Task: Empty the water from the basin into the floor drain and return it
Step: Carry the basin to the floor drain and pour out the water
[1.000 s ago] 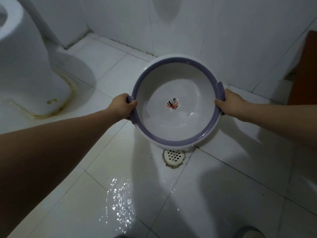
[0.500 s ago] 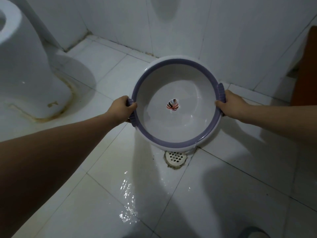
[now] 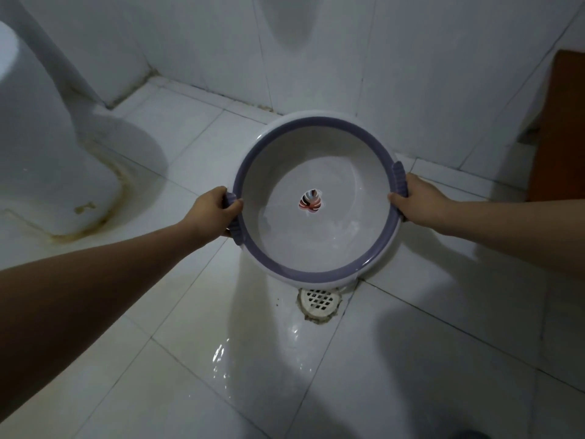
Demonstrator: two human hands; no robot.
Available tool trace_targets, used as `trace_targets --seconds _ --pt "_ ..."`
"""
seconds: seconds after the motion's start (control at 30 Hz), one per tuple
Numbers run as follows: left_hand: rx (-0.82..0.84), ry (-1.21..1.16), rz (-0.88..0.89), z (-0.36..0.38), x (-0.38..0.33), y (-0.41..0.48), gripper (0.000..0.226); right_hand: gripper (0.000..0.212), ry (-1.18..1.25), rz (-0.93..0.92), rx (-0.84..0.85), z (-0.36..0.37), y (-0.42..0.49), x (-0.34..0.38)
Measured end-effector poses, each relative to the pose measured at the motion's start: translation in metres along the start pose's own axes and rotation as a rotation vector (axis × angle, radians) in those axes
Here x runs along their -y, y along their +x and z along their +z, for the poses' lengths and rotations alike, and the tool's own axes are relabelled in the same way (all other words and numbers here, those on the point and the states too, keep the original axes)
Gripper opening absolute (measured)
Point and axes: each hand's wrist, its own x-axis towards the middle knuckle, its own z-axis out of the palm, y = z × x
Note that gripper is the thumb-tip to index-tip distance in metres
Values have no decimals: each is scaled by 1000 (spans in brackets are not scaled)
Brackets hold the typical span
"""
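Observation:
A round white basin (image 3: 316,274) with a purple rim and a leaf picture at its centre is held above the floor, tilted slightly toward me. My left hand (image 3: 215,213) grips its left purple handle and my right hand (image 3: 418,204) grips the right one. A thin film of water glistens in the bottom near the front wall. The round white floor drain (image 3: 319,301) lies just below the basin's near edge, partly covered by it. A wet streak (image 3: 221,359) shines on the tiles in front of the drain.
A white toilet base (image 3: 47,172) with yellowish stains around its foot stands at the left. White tiled walls close the back. A brown wooden door or panel (image 3: 560,131) is at the right edge. The floor is white tile.
The basin sits slightly higher and further from the drain in view, so more of the drain grate shows. Both hands keep the same grip on the handles.

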Motion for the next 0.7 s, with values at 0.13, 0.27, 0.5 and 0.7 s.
trace_targets --seconds 0.13,0.27,0.5,0.7 --pt "-7 7 21 -1 -2 1 19 21 19 9 0 -1 0 -2" --pt "7 -26 42 0 2 -2 19 21 56 13 -15 0 -1 -3" --pt "-22 -20 60 -2 7 -1 27 16 79 -9 -51 2 -4 -3" --pt "-46 9 79 -2 10 -1 26 20 97 -5 -34 4 -9 -7"
